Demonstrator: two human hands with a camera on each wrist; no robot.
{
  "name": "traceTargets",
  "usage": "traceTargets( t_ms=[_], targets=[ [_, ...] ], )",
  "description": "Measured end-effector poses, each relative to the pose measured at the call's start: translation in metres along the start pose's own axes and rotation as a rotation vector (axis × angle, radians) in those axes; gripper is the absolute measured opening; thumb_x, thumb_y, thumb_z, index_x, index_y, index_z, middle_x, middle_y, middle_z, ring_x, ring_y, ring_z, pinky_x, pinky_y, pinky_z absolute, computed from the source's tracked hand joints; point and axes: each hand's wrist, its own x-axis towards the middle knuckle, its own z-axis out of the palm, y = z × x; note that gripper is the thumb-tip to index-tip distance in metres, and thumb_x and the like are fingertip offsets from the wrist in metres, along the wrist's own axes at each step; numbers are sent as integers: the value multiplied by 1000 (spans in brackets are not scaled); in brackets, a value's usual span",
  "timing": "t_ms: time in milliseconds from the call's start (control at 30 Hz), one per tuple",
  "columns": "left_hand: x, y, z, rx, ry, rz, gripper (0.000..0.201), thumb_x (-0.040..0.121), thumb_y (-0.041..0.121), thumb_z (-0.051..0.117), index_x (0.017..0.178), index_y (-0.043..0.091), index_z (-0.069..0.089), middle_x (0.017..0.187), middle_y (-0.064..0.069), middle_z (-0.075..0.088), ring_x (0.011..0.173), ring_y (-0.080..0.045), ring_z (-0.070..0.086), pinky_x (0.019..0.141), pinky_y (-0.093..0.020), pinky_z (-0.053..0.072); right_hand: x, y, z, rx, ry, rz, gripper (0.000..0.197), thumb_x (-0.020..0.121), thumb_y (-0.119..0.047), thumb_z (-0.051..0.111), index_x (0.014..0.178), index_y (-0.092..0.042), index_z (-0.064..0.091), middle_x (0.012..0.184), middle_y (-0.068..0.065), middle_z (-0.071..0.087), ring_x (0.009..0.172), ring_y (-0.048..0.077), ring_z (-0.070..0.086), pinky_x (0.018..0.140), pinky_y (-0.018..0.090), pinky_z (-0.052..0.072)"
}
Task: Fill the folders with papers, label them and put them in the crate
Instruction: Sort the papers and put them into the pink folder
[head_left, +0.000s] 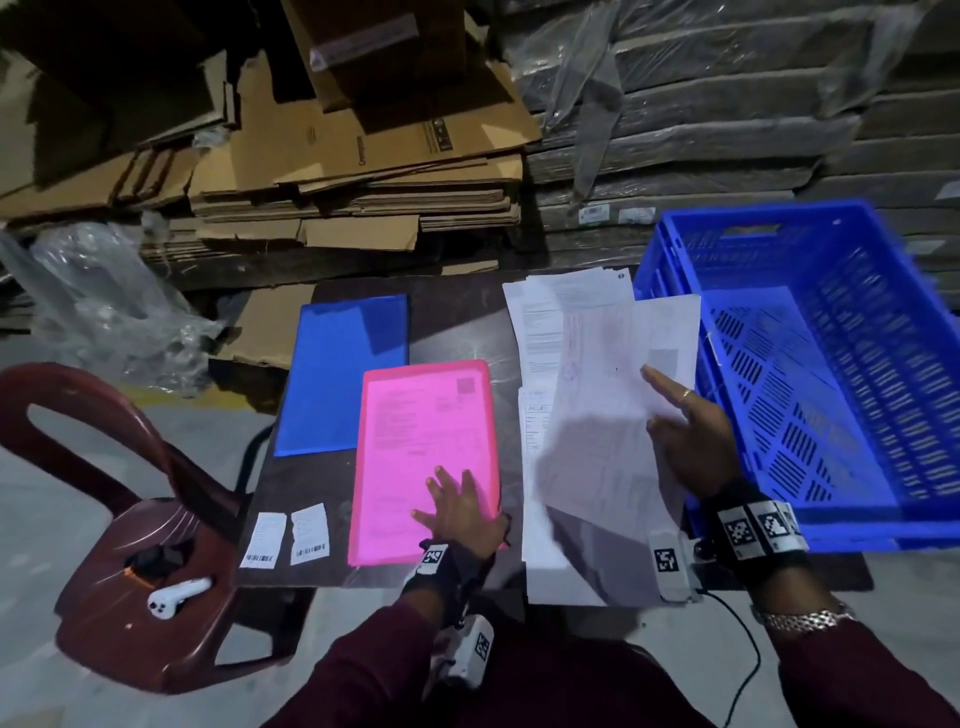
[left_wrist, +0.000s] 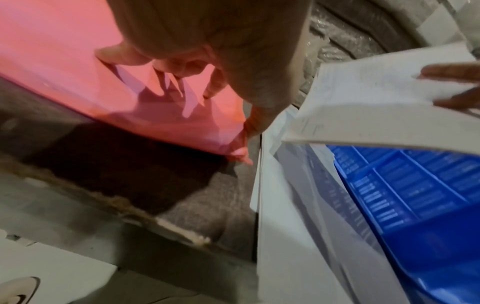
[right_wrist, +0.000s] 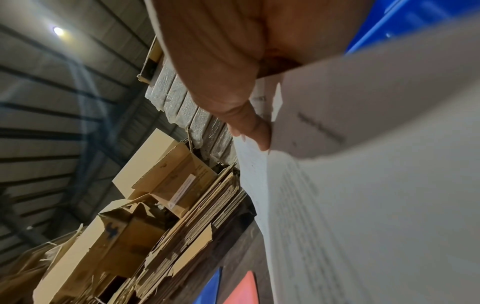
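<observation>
A pink folder (head_left: 426, 457) with a printed sheet showing through it lies in the middle of the dark table (head_left: 467, 322). My left hand (head_left: 457, 504) presses on its near right corner with spread fingers (left_wrist: 179, 65), the thumb along the folder's edge. Behind it to the left lies a blue folder (head_left: 343, 374). My right hand (head_left: 685, 431) pinches a few white sheets (head_left: 602, 441), thumb (right_wrist: 249, 127) under them, and holds them up over the paper stack (head_left: 566, 322). The blue crate (head_left: 810, 364) stands at the right with nothing in it. Two barcode labels (head_left: 285, 535) lie at the near left.
A dark red plastic chair (head_left: 130, 519) with a white device on its seat stands left of the table. Flattened cartons (head_left: 363, 171) and wrapped pallets (head_left: 727, 130) rise behind. A black cable (head_left: 748, 649) hangs off the near edge.
</observation>
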Motion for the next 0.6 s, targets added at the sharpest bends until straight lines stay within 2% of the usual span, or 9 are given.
traceTargets(
  t_ms=[67, 133, 200, 267, 333, 367, 433, 500, 600],
  targets=[
    [-1, -3, -2, -129, -37, 7, 42, 76, 48, 61, 109, 23, 57, 153, -13, 34, 140, -35, 33, 107, -68, 26, 3, 2, -3, 21, 36, -33, 59, 89, -1, 65, 136, -34, 55, 99, 14, 70, 73, 27, 66, 69, 19, 54],
    [-6, -15, -13, -294, 40, 15, 19, 78, 38, 61, 89, 23, 61, 121, -6, 62, 114, -27, 57, 98, -45, 42, 3, -5, -1, 51, 79, -124, 48, 89, -25, 67, 134, -11, 59, 85, 3, 71, 57, 7, 59, 60, 4, 43],
    [-15, -18, -22, -403, 133, 4, 17, 87, 31, 60, 89, 19, 71, 93, -3, 72, 86, -23, 65, 71, -25, 40, 4, -7, 3, 11, 85, -182, 53, 90, -35, 67, 132, -3, 59, 107, 12, 72, 71, 9, 66, 74, 2, 43],
    [-22, -22, -24, -436, 226, -25, 22, 93, 28, 58, 92, 13, 75, 85, -8, 74, 78, -27, 65, 63, -25, 32, 7, -3, 10, 37, 115, -124, 53, 83, -10, 71, 135, -6, 58, 130, 6, 61, 105, 15, 66, 90, 1, 39],
    [-27, -26, -23, -545, 272, -63, 25, 96, 26, 56, 94, 10, 75, 78, -8, 73, 68, -22, 60, 59, -25, 30, 5, -6, 22, 81, 115, -14, 61, 79, 6, 68, 136, -13, 58, 133, 3, 60, 116, 11, 59, 92, -3, 35],
    [-28, -28, -20, -605, 278, -73, 26, 97, 25, 56, 95, 8, 75, 73, -5, 71, 63, -16, 57, 56, -23, 31, 3, -11, 28, 102, 107, 30, 62, 79, 7, 67, 136, -16, 58, 132, 2, 61, 114, 10, 59, 91, -3, 36],
    [-34, -27, -18, -669, 282, -86, 28, 98, 24, 54, 95, 5, 75, 67, 2, 65, 58, -2, 53, 49, -13, 30, 0, -15, 37, 129, 104, 100, 63, 80, 4, 67, 137, -23, 58, 113, -2, 67, 81, 3, 60, 74, 1, 44],
    [-38, -25, -17, -711, 291, -77, 27, 99, 23, 54, 96, 6, 74, 67, 5, 63, 59, 4, 51, 48, -6, 28, -2, -18, 45, 115, 104, 92, 62, 81, 6, 66, 137, -21, 58, 86, -19, 57, 57, 4, 44, 62, 11, 46],
    [-39, -23, -17, -746, 278, -64, 26, 99, 24, 54, 95, 8, 75, 64, 7, 62, 59, 2, 52, 49, -6, 29, -4, -21, 57, 102, 34, 95, 61, 84, 8, 64, 138, -18, 55, 102, -12, 64, 71, -3, 58, 76, 3, 41]
  ],
)
